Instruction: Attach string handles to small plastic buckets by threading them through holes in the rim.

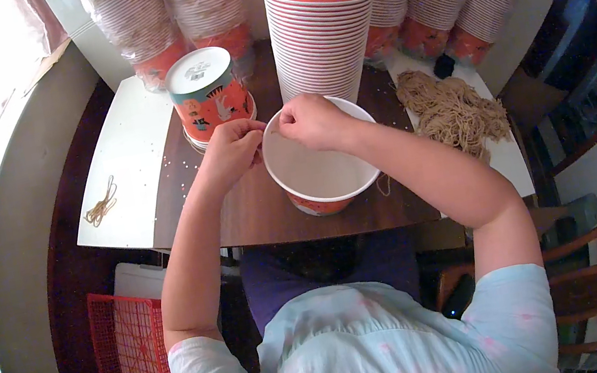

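An open white-lined paper bucket [316,171] stands upright in front of me near the table's front edge. At the left of its rim, my left hand [234,150] is outside with thumb and fingers pinched together. Over the rim reaches my right hand [315,121], its fingertips pinched just inside the wall. Whatever the fingertips hold is too small to make out. A thin loop of tan cord [384,186] hangs at the bucket's right side. Behind my left hand, an upside-down orange printed bucket [208,102] rests on white rims.
A tall stack of nested buckets [326,46] rises behind the open one. Wrapped bucket stacks [206,3] line the back. A heap of tan cords [453,111] lies at right, a small cord bundle [102,203] at left. A red plastic basket [131,348] sits below left.
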The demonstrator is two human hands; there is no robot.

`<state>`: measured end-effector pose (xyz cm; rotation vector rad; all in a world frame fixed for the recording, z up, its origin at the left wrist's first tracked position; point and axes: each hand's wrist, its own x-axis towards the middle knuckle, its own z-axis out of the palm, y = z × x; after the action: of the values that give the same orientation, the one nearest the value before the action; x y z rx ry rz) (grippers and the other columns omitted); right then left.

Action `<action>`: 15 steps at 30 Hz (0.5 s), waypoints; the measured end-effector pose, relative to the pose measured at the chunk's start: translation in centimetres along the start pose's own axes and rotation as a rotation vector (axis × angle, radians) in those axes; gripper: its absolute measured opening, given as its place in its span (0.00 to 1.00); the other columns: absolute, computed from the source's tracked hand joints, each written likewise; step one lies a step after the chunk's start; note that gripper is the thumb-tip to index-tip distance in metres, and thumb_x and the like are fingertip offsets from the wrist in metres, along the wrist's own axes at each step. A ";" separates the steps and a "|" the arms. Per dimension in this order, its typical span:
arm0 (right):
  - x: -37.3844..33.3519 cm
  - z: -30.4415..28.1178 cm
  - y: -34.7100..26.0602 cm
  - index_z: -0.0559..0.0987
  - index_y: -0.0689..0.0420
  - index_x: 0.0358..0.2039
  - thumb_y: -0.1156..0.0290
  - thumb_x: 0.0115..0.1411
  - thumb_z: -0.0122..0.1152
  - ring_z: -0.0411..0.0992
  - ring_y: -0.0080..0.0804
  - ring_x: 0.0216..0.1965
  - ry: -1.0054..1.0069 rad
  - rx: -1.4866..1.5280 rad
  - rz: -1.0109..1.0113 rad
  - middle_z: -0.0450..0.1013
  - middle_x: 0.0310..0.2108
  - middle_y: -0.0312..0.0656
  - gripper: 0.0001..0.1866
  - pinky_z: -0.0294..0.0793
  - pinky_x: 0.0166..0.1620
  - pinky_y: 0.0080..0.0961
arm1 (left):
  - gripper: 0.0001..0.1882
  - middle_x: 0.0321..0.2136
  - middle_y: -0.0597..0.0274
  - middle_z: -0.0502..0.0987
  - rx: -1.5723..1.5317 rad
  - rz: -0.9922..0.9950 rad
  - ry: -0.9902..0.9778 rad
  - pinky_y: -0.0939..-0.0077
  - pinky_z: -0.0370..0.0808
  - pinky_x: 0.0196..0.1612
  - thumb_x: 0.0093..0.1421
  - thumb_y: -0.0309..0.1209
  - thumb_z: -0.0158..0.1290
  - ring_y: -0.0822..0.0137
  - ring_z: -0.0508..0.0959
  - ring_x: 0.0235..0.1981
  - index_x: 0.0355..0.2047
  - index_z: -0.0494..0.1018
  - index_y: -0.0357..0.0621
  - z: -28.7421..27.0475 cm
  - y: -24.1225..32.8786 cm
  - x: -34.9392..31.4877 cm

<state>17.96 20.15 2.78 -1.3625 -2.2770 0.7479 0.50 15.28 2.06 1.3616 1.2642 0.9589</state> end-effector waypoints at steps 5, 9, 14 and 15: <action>0.0 0.0 -0.3 0.81 0.56 0.23 0.68 0.49 0.56 0.76 0.45 0.28 -0.024 0.018 0.022 0.77 0.25 0.49 0.08 0.75 0.36 0.38 | 0.11 0.23 0.67 0.74 0.029 0.015 -0.019 0.84 0.68 0.25 0.59 0.26 0.46 0.79 0.71 0.22 0.37 0.75 0.34 0.0 0.2 -0.1; 0.2 0.3 -0.1 0.82 0.56 0.24 0.66 0.50 0.58 0.77 0.44 0.29 -0.033 0.025 -0.004 0.77 0.26 0.48 0.08 0.75 0.36 0.38 | 0.10 0.22 0.66 0.75 0.128 0.062 -0.094 0.83 0.69 0.25 0.57 0.25 0.47 0.78 0.72 0.22 0.36 0.76 0.34 -0.3 0.3 -0.2; -0.1 0.3 -0.1 0.81 0.57 0.24 0.66 0.50 0.58 0.76 0.44 0.29 -0.036 0.029 -0.056 0.77 0.26 0.49 0.09 0.74 0.35 0.38 | 0.08 0.17 0.60 0.75 0.398 0.137 -0.037 0.77 0.71 0.25 0.52 0.25 0.51 0.73 0.74 0.19 0.29 0.77 0.34 0.0 -0.3 -0.2; -0.3 0.0 -0.5 0.81 0.58 0.25 0.67 0.51 0.59 0.75 0.36 0.28 -0.062 0.012 -0.063 0.77 0.25 0.46 0.08 0.73 0.35 0.33 | 0.08 0.16 0.58 0.74 0.457 0.186 0.014 0.75 0.71 0.25 0.51 0.26 0.51 0.72 0.74 0.19 0.27 0.77 0.34 0.2 -0.3 -0.4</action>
<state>17.78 19.65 3.04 -1.2724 -2.3481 0.7925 0.60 14.86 1.76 1.8547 1.4429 0.8326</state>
